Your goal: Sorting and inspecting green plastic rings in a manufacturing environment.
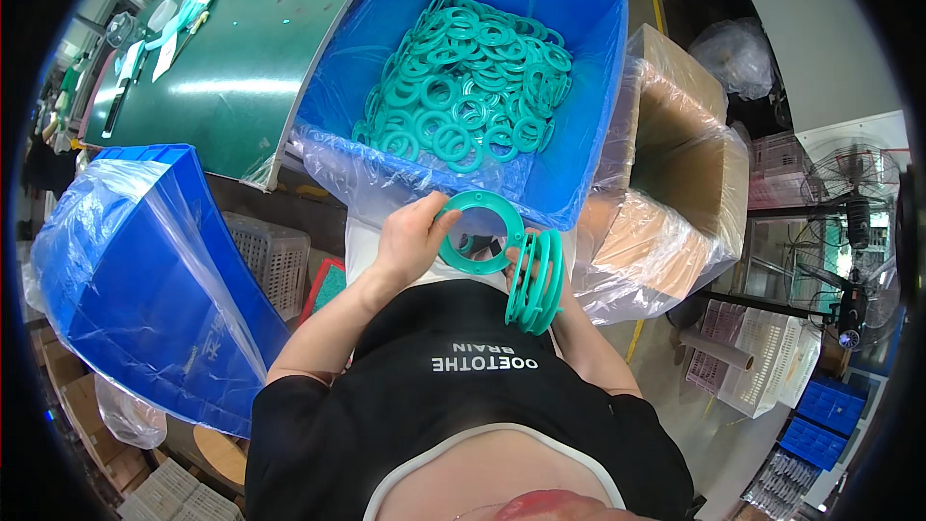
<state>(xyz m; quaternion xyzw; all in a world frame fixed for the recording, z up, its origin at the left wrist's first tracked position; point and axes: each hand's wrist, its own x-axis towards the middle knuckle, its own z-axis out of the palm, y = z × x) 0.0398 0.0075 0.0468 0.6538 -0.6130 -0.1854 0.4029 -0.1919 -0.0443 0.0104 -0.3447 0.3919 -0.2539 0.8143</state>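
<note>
Left hand (410, 236) pinches a teal ring (479, 232) by its rim at the ring's 9 o'clock, thumb on top, fingers curled underneath. The ring is held flat-on to the camera, just in front of the torso, right below the near wall of the blue lined bin (588, 96).

Right hand (529, 270) is mostly hidden behind a stack of teal rings (536, 282) standing on edge (about four or five, hard to count). Fingers look closed around the stack; the exact grip can't be made out. The stack sits at 4 o'clock from the single ring, touching or nearly touching its lower edge.

The bin at 12 o'clock holds a loose heap of the same rings (468, 87), piled toward its right side. Empty blue bin with clear liner (145, 270) at 9 o'clock, tipped on its side. Plastic-wrapped cardboard boxes (675, 174) at 3 o'clock. Green table (241, 48) at 11 o'clock.
</note>
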